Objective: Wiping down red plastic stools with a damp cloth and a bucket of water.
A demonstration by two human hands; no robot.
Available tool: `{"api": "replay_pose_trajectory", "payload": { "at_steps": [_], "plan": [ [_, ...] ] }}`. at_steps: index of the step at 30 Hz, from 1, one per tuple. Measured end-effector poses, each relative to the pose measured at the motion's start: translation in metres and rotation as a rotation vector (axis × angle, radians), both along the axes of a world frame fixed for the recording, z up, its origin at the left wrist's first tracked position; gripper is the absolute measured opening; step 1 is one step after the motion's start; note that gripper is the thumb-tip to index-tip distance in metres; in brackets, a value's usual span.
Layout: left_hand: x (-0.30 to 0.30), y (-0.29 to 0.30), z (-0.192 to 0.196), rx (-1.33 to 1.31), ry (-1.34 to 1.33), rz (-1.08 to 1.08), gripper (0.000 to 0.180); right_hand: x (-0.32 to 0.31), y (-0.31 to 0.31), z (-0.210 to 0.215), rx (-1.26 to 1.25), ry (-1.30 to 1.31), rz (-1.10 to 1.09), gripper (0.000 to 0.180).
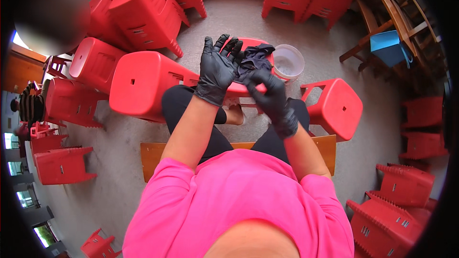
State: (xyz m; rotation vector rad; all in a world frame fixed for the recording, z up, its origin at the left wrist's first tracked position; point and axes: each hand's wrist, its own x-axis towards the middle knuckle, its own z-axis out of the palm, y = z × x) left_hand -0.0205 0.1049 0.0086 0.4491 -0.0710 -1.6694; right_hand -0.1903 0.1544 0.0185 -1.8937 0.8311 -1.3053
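Both my hands wear black gloves. My left hand [215, 71] is raised with the palm turned up and its fingers apart, holding nothing. Just right of it, a crumpled dark cloth [257, 57] lies on a red plastic stool [245, 43] between my knees. My right hand [272, 95] is at the near edge of the cloth with its fingers curled in. Slight blur and the dark glove hide what those fingers hold, if anything. Behind the stool to the right stands a whitish translucent bucket [289, 61].
Red stools flank me, one lying on its side at left [136, 83] and one tilted at right [340, 107]. I sit on a wooden bench [325, 152]. Stacked red stools [143, 12] stand farther back. Wooden furniture [382, 9] with a blue container [385, 48] is at far right. A person [31, 102] is at far left.
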Motion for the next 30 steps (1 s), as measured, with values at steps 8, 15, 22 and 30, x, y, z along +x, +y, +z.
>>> {"api": "replay_pose_trajectory", "payload": {
  "at_steps": [8,15,22,30],
  "plan": [
    [0.005,-0.007,-0.006,0.043,0.037,0.051,0.049,0.040,0.033,-0.005,-0.327,0.190,-0.064,0.024],
    [0.016,-0.009,-0.022,-0.088,0.178,-0.035,0.048,0.040,0.032,-0.020,0.162,-0.142,0.184,0.013],
    [-0.015,0.006,0.001,0.208,-0.192,0.255,0.059,0.031,0.044,-0.011,0.385,0.061,0.609,0.009],
    [-0.017,0.007,-0.040,-0.577,-1.805,-0.106,0.052,0.028,0.033,-0.017,0.278,0.214,0.146,0.021]
  ]
}}
